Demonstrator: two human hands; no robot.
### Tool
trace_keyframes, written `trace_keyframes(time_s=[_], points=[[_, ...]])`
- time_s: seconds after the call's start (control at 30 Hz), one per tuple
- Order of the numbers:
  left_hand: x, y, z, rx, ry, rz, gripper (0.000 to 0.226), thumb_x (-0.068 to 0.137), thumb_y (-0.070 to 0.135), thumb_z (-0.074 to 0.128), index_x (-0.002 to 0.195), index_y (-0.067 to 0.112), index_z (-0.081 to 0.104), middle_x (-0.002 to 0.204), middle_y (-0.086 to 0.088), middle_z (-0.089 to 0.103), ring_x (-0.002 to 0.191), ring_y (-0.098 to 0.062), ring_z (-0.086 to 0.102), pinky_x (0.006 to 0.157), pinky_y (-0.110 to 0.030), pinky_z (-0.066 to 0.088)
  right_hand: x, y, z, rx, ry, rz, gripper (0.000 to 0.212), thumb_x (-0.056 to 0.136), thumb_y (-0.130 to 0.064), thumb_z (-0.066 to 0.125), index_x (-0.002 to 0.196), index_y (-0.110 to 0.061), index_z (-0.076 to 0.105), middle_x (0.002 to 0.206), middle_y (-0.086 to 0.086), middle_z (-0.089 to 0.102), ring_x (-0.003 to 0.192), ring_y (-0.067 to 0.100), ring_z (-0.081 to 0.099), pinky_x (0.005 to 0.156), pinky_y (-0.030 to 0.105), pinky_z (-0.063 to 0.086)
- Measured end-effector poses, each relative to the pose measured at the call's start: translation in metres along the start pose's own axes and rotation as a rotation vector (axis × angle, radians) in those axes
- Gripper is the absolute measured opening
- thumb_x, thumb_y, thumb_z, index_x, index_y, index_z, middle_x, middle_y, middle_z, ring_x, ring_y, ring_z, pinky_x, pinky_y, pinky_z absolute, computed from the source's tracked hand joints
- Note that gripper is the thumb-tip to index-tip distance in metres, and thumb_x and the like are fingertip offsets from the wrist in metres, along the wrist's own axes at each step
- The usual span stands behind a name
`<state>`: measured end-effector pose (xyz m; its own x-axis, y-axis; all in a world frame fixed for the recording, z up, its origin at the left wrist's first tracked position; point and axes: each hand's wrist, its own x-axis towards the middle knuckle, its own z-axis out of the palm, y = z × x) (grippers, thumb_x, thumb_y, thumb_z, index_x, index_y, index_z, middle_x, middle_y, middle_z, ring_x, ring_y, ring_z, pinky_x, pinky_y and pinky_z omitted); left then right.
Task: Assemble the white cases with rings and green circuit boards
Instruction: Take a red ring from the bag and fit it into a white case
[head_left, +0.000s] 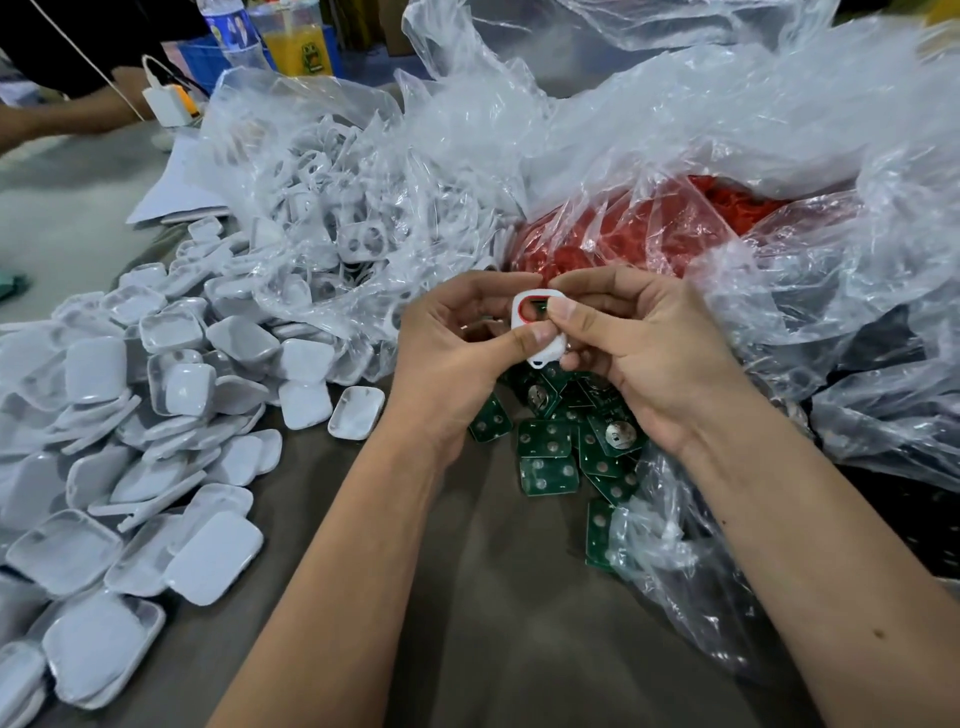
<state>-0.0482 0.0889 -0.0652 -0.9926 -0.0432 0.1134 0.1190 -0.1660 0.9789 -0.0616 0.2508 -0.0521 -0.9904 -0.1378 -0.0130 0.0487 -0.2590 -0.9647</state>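
While both of my hands are raised just above the counter (467, 597), my left hand (457, 343) and right hand (639, 343) hold one white case (535, 325) between them. Left fingers curl round its far left edge, thumb pressed on its face. Right thumb presses on the same face, tip beside the left thumb; right fingers wrap behind. A red ring (521, 307) lines the case's upper opening, with something green visible inside it. A small loop tab shows at the case's lower end.

Directly below my hands, a loose pile of green circuit boards (550, 441) lies on the counter, some showing round silver pads, two showing a coin cell holder. A few boards lie partly under clear plastic wrap (675, 545) on the right.

Just beyond my hands, a clear bag (779, 156) holds a mass of red rings (649, 228). Left of it, a second clear bag (322, 171) holds white case fronts with holes.

Left side of counter: a large heap of white case backs (130, 415), spilling toward me.

Far left corner: another person's arm (57, 117), a white charger (169, 104), a water bottle (231, 31), and a cup of orange drink (298, 44).
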Motion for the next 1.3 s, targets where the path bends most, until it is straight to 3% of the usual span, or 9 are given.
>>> trace_keyframes(time_s=[0.2, 0.37, 0.53, 0.73, 0.87, 0.97, 1.07, 1.17, 1.3], points=[[0.001, -0.002, -0.001, -0.021, 0.013, -0.152, 0.022, 0.080, 0.006, 0.084, 0.101, 0.011, 0.076, 0.096, -0.018, 0.076, 0.081, -0.027, 0.075, 0.063, -0.031, 0.059, 0.000, 0.003, 0.001, -0.068, 0.054, -0.039, 0.027, 0.072, -0.017, 0.083, 0.098, -0.010, 0.077, 0.091, 0.012, 0.080, 0.072, 0.016, 0.073, 0.056, 0.022, 0.055], [0.001, 0.000, -0.002, 0.035, 0.027, -0.098, 0.020, 0.081, 0.003, 0.083, 0.096, 0.008, 0.072, 0.093, -0.024, 0.073, 0.079, -0.042, 0.073, 0.055, -0.039, 0.056, 0.003, 0.005, 0.001, -0.133, 0.070, -0.050, 0.016, 0.083, -0.005, 0.082, 0.095, -0.015, 0.078, 0.089, 0.010, 0.080, 0.073, 0.016, 0.072, 0.062, 0.023, 0.057], [0.001, -0.002, 0.001, 0.083, 0.033, -0.030, 0.022, 0.078, -0.004, 0.083, 0.087, 0.008, 0.068, 0.079, -0.023, 0.067, 0.078, -0.046, 0.072, 0.061, -0.041, 0.055, 0.002, 0.005, -0.001, -0.288, 0.088, -0.091, 0.014, 0.084, -0.006, 0.083, 0.095, -0.013, 0.080, 0.086, 0.006, 0.080, 0.073, 0.014, 0.074, 0.066, 0.023, 0.058], [-0.001, 0.000, 0.003, 0.077, 0.007, -0.047, 0.024, 0.080, -0.003, 0.081, 0.079, 0.016, 0.066, 0.072, -0.008, 0.068, 0.064, -0.031, 0.069, 0.049, -0.055, 0.054, 0.002, 0.004, -0.002, -0.344, 0.097, -0.135, 0.013, 0.084, -0.005, 0.083, 0.093, -0.014, 0.080, 0.086, 0.002, 0.080, 0.081, 0.016, 0.078, 0.071, 0.022, 0.060], [0.000, -0.001, 0.005, 0.095, 0.020, -0.049, 0.024, 0.077, 0.003, 0.082, 0.077, 0.020, 0.065, 0.083, -0.018, 0.069, 0.063, -0.036, 0.069, 0.048, -0.060, 0.052, 0.003, 0.005, -0.004, -0.301, 0.074, -0.121, 0.011, 0.086, -0.006, 0.082, 0.094, -0.012, 0.080, 0.087, 0.006, 0.080, 0.080, 0.017, 0.077, 0.069, 0.020, 0.058], [0.000, -0.002, 0.005, 0.111, 0.027, -0.043, 0.023, 0.080, 0.001, 0.082, 0.083, 0.016, 0.065, 0.093, -0.023, 0.070, 0.064, -0.033, 0.069, 0.052, -0.062, 0.053, 0.005, 0.004, -0.003, -0.286, 0.075, -0.119, 0.007, 0.087, -0.012, 0.083, 0.090, -0.017, 0.080, 0.088, 0.007, 0.080, 0.081, 0.019, 0.077, 0.071, 0.023, 0.059], [0.000, -0.004, 0.008, 0.183, 0.070, 0.042, 0.023, 0.080, -0.002, 0.083, 0.085, 0.012, 0.066, 0.090, -0.022, 0.072, 0.066, -0.028, 0.066, 0.061, -0.056, 0.058, 0.006, 0.007, 0.000, -0.429, 0.158, -0.173, 0.008, 0.087, -0.015, 0.084, 0.086, -0.021, 0.078, 0.084, 0.002, 0.079, 0.079, 0.018, 0.077, 0.072, 0.031, 0.063], [0.000, -0.007, 0.013, 0.313, 0.083, 0.125, 0.024, 0.078, 0.004, 0.086, 0.092, 0.015, 0.070, 0.089, -0.009, 0.076, 0.072, -0.021, 0.070, 0.070, -0.054, 0.061, 0.006, 0.005, 0.004, -0.553, 0.241, -0.220, 0.009, 0.086, -0.018, 0.085, 0.084, -0.021, 0.076, 0.077, -0.003, 0.077, 0.072, 0.012, 0.075, 0.069, 0.033, 0.064], [-0.003, -0.010, 0.025, 0.577, 0.029, 0.254, 0.049, 0.072, 0.024, 0.089, 0.118, 0.021, 0.071, 0.106, 0.004, 0.073, 0.092, -0.012, 0.072, 0.082, -0.040, 0.062, 0.004, -0.014, 0.002, -0.704, 0.307, -0.284, 0.012, 0.081, -0.018, 0.085, 0.077, -0.018, 0.074, 0.068, -0.005, 0.073, 0.062, 0.007, 0.070, 0.058, 0.026, 0.057]])
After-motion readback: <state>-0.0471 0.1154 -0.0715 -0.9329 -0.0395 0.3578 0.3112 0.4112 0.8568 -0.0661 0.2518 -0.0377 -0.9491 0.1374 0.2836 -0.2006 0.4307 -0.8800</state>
